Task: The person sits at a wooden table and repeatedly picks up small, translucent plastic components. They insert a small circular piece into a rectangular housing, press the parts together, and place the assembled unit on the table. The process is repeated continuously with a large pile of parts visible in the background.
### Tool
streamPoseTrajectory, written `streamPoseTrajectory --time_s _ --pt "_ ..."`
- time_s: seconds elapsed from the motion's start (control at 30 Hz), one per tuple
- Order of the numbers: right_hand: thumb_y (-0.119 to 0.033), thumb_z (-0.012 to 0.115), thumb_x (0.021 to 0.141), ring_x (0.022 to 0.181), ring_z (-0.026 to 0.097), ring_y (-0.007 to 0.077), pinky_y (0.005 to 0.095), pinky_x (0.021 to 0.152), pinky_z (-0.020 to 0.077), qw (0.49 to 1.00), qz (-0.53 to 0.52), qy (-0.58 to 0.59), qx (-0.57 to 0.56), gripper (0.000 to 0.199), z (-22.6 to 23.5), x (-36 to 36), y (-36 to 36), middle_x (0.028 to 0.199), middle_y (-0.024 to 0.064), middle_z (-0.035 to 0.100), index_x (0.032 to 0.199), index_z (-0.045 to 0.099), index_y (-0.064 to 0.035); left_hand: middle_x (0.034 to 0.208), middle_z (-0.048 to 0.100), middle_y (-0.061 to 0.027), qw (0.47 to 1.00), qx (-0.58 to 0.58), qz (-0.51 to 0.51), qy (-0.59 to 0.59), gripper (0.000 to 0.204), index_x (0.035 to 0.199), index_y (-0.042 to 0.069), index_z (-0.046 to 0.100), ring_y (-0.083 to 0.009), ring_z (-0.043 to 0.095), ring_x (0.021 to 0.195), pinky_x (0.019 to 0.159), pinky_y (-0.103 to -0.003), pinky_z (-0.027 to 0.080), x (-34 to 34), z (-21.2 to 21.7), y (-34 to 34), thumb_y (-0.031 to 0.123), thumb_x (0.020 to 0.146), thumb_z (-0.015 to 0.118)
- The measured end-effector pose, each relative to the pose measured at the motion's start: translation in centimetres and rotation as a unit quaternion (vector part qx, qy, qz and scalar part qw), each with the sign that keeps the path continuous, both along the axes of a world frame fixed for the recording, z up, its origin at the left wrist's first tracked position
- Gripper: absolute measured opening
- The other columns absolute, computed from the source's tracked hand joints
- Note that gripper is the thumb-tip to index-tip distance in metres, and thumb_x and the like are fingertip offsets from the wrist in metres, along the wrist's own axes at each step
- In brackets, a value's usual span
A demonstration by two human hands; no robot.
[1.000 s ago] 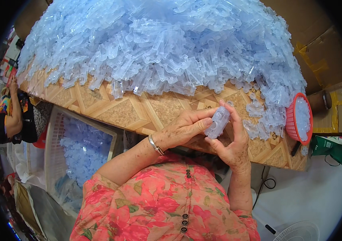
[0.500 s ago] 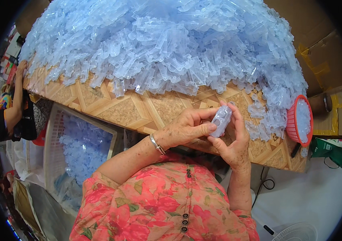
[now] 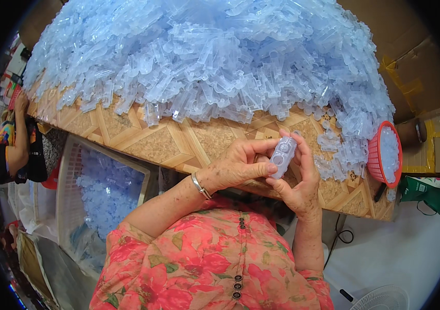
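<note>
A small pale blue translucent plastic part [image 3: 282, 157] is held between both hands over the table's near edge. My left hand [image 3: 240, 164] pinches its lower end with thumb and fingers; a metal bangle circles that wrist. My right hand [image 3: 298, 178] wraps it from the right and behind. Just beyond the hands, a huge heap of the same pale blue plastic parts [image 3: 204, 57] covers most of the wooden table [image 3: 178, 142].
A red basket [image 3: 385, 155] with small clear pieces stands at the table's right end. A white crate [image 3: 96, 191] holding blue parts sits under the table on the left. Another person [image 3: 10, 139] sits at far left. Cardboard boxes [image 3: 421, 62] stand behind; a fan [image 3: 385, 299] is on the floor.
The plastic part has been turned in my hands and now stands more upright, its flat face toward me. The person at left has moved an arm.
</note>
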State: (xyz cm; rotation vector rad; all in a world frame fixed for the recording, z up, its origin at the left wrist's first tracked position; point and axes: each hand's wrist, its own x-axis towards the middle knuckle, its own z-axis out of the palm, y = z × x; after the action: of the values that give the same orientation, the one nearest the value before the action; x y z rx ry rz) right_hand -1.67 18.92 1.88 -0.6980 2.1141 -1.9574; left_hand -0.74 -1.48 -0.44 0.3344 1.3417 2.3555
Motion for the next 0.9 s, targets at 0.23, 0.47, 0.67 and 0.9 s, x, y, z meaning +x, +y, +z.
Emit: streamPoseTrajectory --time_s 0.23,0.47,0.67,0.9 --pt "0.002 0.08 0.073 0.139 0.054 0.0307 0.0419 0.114 0.0469 0.997 0.008 0.061 0.044 0.093 0.0 -0.1 0.5 0.157 0.0207 0.047 0.155 0.036 -0.0029 0.14 0.064 -0.0087 1.0 0.021 -0.004 -0.015 0.067 0.156 0.0 0.045 -0.015 0.062 0.123 0.103 -0.032 0.053 0.3 -0.5 0.1 0.015 0.098 0.076" --pt "0.001 0.08 0.075 0.139 0.054 0.0303 0.0422 0.114 0.047 0.996 0.017 0.063 0.057 0.091 0.2 -0.1 0.8 0.157 0.0212 0.047 0.155 0.036 -0.0024 0.135 0.066 -0.0087 0.999 0.03 -0.021 -0.016 0.069 0.156 0.0 0.044 -0.013 0.064 0.117 0.098 -0.03 0.055 0.4 -0.6 0.1 0.011 0.096 0.077" --pt "-0.002 0.082 0.079 0.137 0.056 0.0291 0.0413 0.112 0.0485 0.999 -0.01 0.032 0.016 0.09 -0.9 -0.1 0.4 0.157 0.0203 0.047 0.156 0.035 -0.003 0.134 0.067 -0.0071 0.999 -0.035 -0.014 -0.012 0.065 0.156 0.001 0.045 -0.0129 0.065 0.115 0.096 -0.03 0.055 0.3 0.6 0.0 0.012 0.099 0.074" --pt "-0.003 0.082 0.081 0.133 0.058 0.0282 0.0407 0.109 0.0504 0.999 0.01 0.041 0.012 0.091 -0.7 -0.4 0.1 0.159 0.0192 0.045 0.157 0.033 -0.0045 0.134 0.067 -0.0076 0.997 -0.05 0.03 0.054 0.06 0.157 0.003 0.045 -0.0116 0.065 0.116 0.096 -0.03 0.055 0.4 -0.3 0.4 0.016 0.103 0.068"
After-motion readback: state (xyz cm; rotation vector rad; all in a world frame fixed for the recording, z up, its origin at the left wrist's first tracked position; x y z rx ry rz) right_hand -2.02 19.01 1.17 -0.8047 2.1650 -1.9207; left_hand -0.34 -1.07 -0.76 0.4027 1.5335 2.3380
